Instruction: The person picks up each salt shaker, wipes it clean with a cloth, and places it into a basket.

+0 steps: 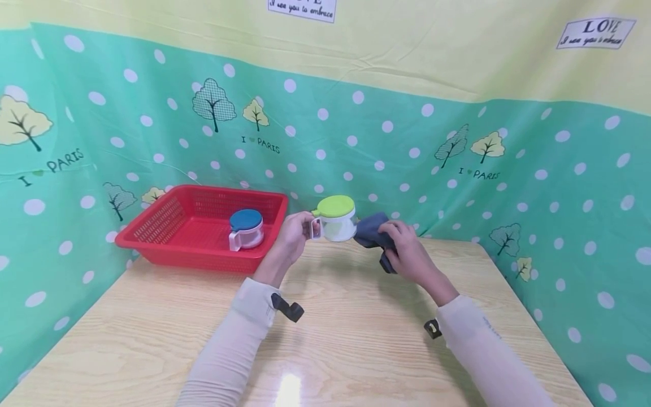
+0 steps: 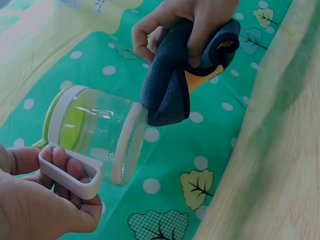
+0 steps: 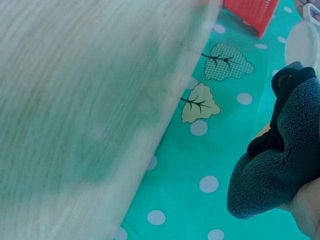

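My left hand [image 1: 295, 229] grips the white handle of a clear glass seasoning jar [image 1: 338, 227] with a green lid, held up above the table. In the left wrist view the fingers of this hand [image 2: 45, 195] go through the handle loop, and the jar [image 2: 100, 130] is see-through, with nothing visible inside. My right hand [image 1: 407, 251] holds a bunched dark blue cloth [image 1: 373, 230] with some orange on its other side. The cloth [image 2: 167, 85] meets the base end of the jar in the left wrist view. Folds of the cloth [image 3: 280, 155] fill the right of the right wrist view.
A red plastic basket [image 1: 173, 257] stands at the back left of the wooden table [image 1: 335, 339]. Inside it sits a second jar [image 1: 247, 229] with a blue lid and a white handle. A green and yellow patterned curtain [image 1: 386, 152] hangs behind and along the sides.
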{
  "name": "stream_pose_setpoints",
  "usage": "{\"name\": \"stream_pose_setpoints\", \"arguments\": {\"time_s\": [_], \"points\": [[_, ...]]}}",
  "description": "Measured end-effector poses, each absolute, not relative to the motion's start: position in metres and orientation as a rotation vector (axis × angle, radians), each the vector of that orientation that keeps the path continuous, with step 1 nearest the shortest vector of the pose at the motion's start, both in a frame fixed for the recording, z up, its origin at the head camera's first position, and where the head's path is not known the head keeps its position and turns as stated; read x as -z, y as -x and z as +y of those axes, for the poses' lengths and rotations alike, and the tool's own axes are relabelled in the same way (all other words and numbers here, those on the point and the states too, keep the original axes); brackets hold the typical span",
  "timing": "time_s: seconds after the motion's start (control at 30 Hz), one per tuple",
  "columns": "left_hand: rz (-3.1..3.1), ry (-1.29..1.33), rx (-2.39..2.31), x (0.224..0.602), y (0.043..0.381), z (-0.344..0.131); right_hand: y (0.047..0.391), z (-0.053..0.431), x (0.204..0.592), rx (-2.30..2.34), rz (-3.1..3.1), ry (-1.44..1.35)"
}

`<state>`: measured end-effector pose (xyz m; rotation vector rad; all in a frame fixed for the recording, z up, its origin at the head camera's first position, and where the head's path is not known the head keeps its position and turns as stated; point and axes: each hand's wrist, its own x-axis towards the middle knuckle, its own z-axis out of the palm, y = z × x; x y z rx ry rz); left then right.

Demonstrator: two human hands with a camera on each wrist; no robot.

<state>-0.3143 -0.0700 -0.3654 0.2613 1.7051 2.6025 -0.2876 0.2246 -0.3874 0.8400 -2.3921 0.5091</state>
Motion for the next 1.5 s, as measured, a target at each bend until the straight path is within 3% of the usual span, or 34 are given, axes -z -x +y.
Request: {"name": "stream_pose_setpoints", "arguments": {"time_s": [1.07,1.5], "points": [[1.828,-0.210,-2.574,0.369,0.313,-0.063,0.262,0.178,0.380,-0.449,-2.218,-1.014],[1.842,-0.187,-2.580,0.363,0.312,-0.071,0.266,0.184,0.388,-0.475,-2.286,-0.980]]}}
